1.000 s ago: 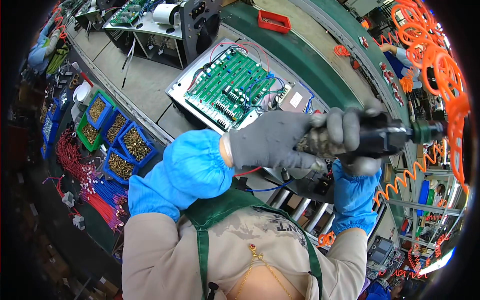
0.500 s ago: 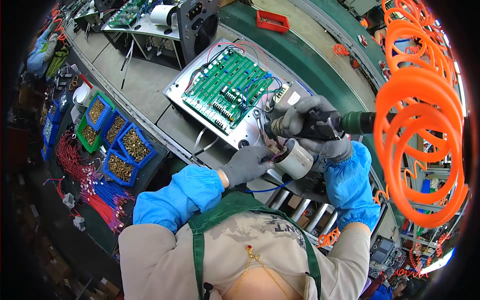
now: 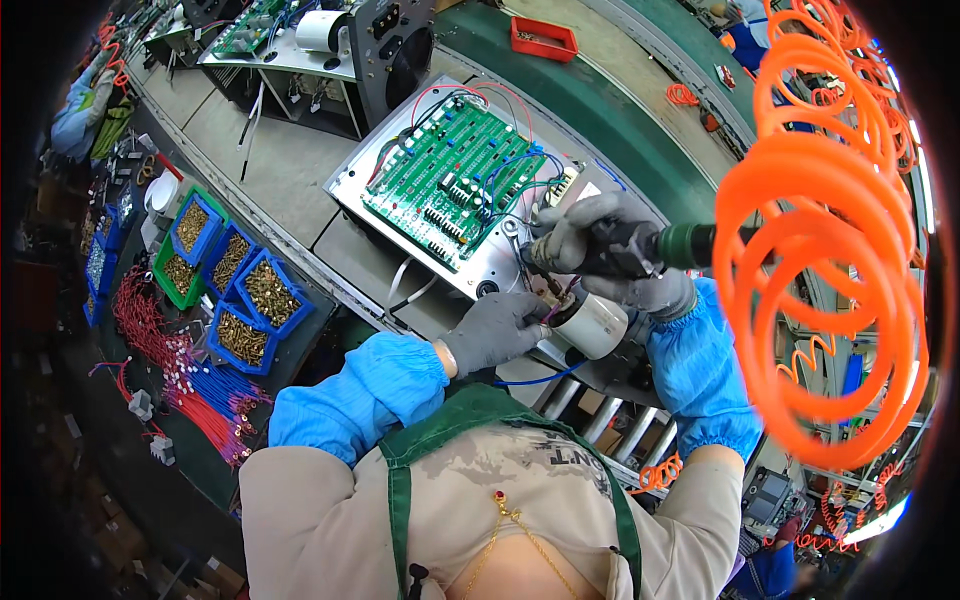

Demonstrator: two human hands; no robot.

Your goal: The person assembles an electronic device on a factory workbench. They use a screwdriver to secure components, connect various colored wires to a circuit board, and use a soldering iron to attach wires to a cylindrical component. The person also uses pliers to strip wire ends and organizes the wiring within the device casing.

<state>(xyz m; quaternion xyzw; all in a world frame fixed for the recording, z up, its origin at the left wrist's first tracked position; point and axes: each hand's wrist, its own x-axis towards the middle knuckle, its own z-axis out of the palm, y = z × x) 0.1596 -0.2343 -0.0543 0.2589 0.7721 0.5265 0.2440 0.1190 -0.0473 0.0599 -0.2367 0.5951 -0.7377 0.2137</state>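
Note:
My right hand, in a grey glove, is wrapped round a dark air screwdriver with a green collar. The driver lies nearly level, its front end over the terminal end of a white cylindrical capacitor. My left hand, also gloved, has its fingers closed at the purple wires beside that end; what is pinched there is hidden. Both hands work at the near right corner of a metal chassis, which carries a green circuit board. A wrench lies on the chassis by the board.
Blue bins of brass fasteners, a green bin and bundled red and blue wires lie at left. An orange coiled hose hangs close on the right. Another open unit and a red tray stand beyond.
My right hand and the screwdriver have shifted slightly left. The orange hose has swung left too. My left hand has stayed in place at the wires.

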